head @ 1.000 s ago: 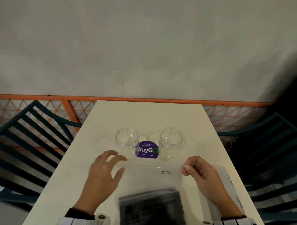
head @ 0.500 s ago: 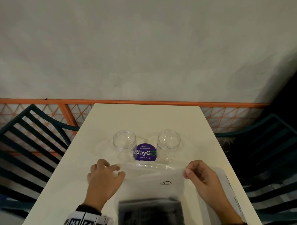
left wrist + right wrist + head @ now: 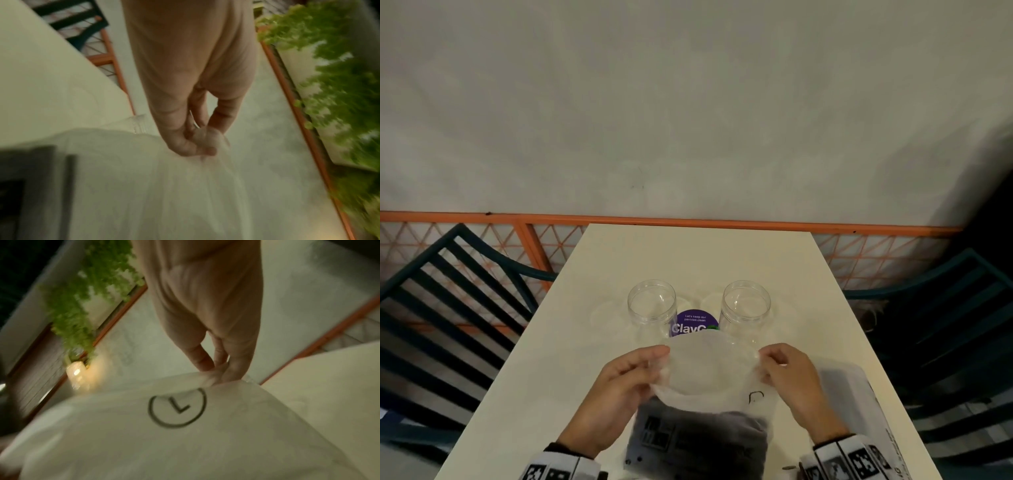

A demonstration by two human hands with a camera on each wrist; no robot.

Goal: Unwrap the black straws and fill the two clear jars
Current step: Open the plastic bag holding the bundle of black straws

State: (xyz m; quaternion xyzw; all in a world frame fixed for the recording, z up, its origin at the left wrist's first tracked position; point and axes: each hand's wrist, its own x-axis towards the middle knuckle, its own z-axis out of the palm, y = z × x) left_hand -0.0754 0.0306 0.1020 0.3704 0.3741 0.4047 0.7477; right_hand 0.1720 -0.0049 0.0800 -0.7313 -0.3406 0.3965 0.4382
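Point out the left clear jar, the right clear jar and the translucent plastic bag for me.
Left clear round plastic jar (image 3: 652, 301): head view, on its open rim.
Right clear round plastic jar (image 3: 746, 301): head view, on its open rim.
Translucent white plastic bag (image 3: 705, 370): head view, on its raised upper flap between the hands.

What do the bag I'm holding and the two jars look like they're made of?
The bag looks like thin frosted plastic film: translucent and limp, bunching where the left hand and right hand pinch it. The left jar and right jar look like clear glossy plastic, possibly glass: see-through walls with ridged rims.
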